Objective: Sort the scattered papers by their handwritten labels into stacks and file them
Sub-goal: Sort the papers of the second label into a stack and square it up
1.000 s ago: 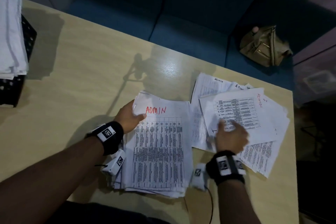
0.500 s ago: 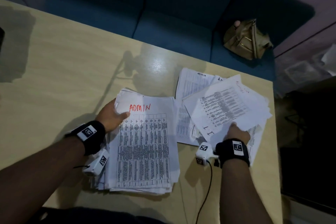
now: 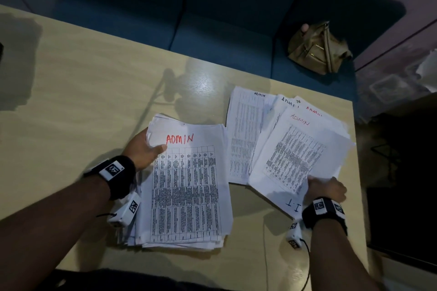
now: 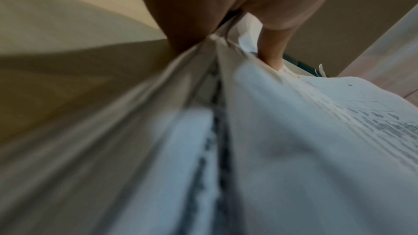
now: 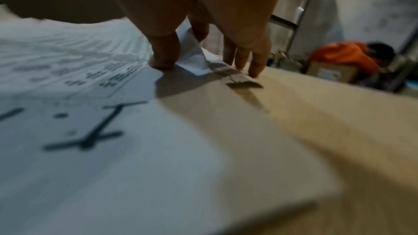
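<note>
A thick stack of printed sheets topped with a red ADMIN label (image 3: pixel 186 191) lies on the wooden table (image 3: pixel 94 101) in front of me. My left hand (image 3: pixel 145 149) grips its upper left edge, thumb on the top sheet (image 4: pixel 294 149). To the right is a loose fan of papers (image 3: pixel 246 130) showing several ADMIN labels. On top of it lies a sheet marked I.T (image 3: pixel 293 160), upside down to me. My right hand (image 3: pixel 325 188) pinches that sheet's near right corner, thumb on the print, fingers at the table. The wrist view shows the label (image 5: pixel 90 131) up close.
A tan bag (image 3: pixel 318 48) sits on the blue sofa (image 3: pixel 212 30) beyond the table. The table's right edge (image 3: pixel 359 196) runs just past my right hand. A person in orange (image 5: pixel 346 56) crouches by a cardboard box in the background.
My right hand slid from the middle of the loose pile to its near right corner and turned the I.T sheet clockwise. My left hand stayed on the ADMIN stack.
</note>
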